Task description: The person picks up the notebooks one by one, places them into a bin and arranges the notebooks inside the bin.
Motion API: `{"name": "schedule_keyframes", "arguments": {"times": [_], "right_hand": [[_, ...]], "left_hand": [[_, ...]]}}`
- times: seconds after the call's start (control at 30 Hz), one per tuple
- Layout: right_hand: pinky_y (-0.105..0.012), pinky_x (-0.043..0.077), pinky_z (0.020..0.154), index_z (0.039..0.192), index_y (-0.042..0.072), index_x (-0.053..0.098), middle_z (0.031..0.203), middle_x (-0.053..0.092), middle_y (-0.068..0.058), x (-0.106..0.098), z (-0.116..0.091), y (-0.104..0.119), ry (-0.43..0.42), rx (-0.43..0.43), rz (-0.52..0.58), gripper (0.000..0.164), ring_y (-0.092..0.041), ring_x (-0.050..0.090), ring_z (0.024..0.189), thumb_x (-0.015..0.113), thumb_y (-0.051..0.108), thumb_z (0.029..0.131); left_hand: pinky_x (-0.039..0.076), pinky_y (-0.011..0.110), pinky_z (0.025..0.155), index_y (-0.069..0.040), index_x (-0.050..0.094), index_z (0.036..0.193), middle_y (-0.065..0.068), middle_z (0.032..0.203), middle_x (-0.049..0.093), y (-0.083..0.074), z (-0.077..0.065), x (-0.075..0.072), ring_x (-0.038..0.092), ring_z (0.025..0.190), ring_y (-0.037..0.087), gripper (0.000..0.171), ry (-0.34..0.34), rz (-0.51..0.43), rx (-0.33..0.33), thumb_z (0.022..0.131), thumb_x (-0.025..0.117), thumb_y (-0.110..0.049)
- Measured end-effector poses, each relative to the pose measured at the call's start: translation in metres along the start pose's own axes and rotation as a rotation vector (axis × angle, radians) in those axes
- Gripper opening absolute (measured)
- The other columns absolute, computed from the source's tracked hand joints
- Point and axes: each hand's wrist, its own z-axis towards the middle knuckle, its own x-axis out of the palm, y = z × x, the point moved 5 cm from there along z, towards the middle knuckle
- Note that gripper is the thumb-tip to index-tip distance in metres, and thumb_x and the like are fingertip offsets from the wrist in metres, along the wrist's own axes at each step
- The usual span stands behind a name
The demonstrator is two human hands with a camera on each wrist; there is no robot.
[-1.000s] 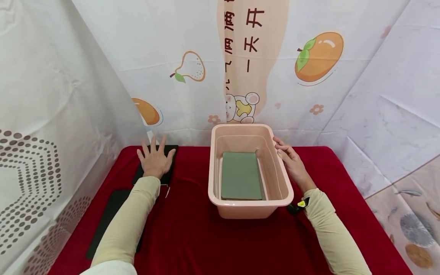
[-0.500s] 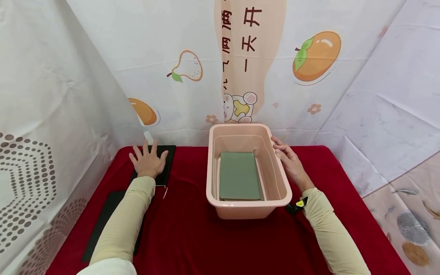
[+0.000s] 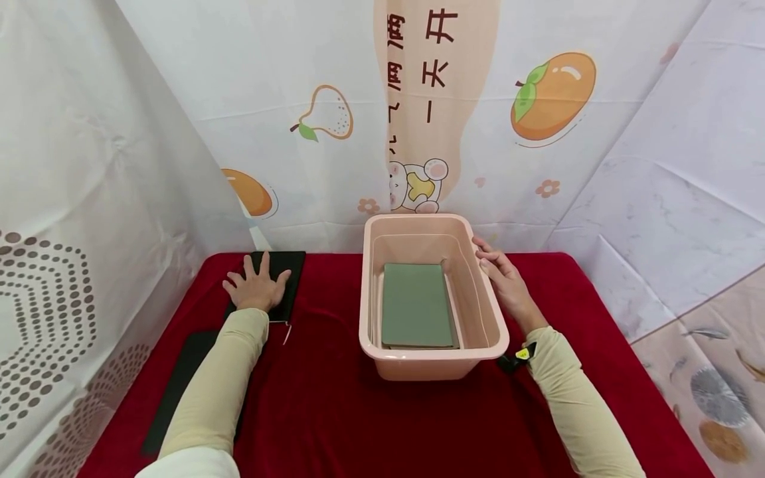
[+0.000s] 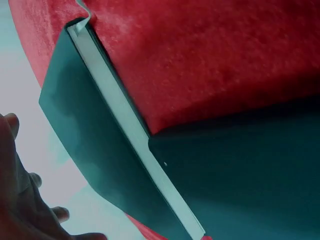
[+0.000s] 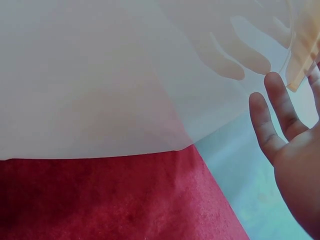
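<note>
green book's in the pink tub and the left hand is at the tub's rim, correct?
Not the left hand: the head view shows the right hand at the rim of the pink tub. The green book is indeed in it.

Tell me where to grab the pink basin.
Probably by the rim, midway along both long sides, coming from outside left and right. The pink basin stands upright and its walls narrow below the rim, which should give an edge to hook under.
</note>
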Motion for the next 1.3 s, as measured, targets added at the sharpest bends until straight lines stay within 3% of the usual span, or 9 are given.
{"name": "schedule_keyframes", "arguments": {"times": [0.37, 0.87, 1.3], "right_hand": [[-0.014, 0.046, 0.106, 0.127, 0.005, 0.059, 0.168, 0.029, -0.011, 0.001, 0.001, 0.000, 0.006, -0.004, 0.012, 0.024, -0.021, 0.028, 0.154, 0.050, 0.018, 0.108], [-0.014, 0.046, 0.106, 0.127, 0.003, 0.058, 0.169, 0.027, -0.011, 0.002, 0.000, 0.000, 0.004, 0.009, 0.010, 0.026, -0.027, 0.023, 0.156, 0.050, 0.019, 0.108], [-0.013, 0.046, 0.106, 0.125, 0.008, 0.060, 0.168, 0.027, -0.012, 0.001, -0.001, 0.000, -0.007, 0.010, 0.023, 0.022, -0.028, 0.022, 0.157, 0.050, 0.019, 0.108]], "left_hand": [[0.003, 0.080, 0.116, -0.011, -0.009, 0.163, 0.040, 0.163, -0.016, 0.010, -0.002, 0.005, 0.005, 0.144, 0.071, 0.088, 0.073, -0.028, -0.058, 0.102, 0.026, -0.064], [0.022, 0.079, 0.111, -0.006, -0.010, 0.162, 0.051, 0.154, 0.011, 0.020, -0.010, 0.001, 0.018, 0.138, 0.068, 0.097, 0.128, -0.048, -0.106, 0.100, 0.031, -0.067], [0.028, 0.081, 0.108, -0.002, -0.009, 0.161, 0.051, 0.155, 0.006, 0.035, -0.008, 0.002, 0.012, 0.141, 0.069, 0.104, 0.159, -0.114, -0.211, 0.096, 0.043, -0.065]]}}
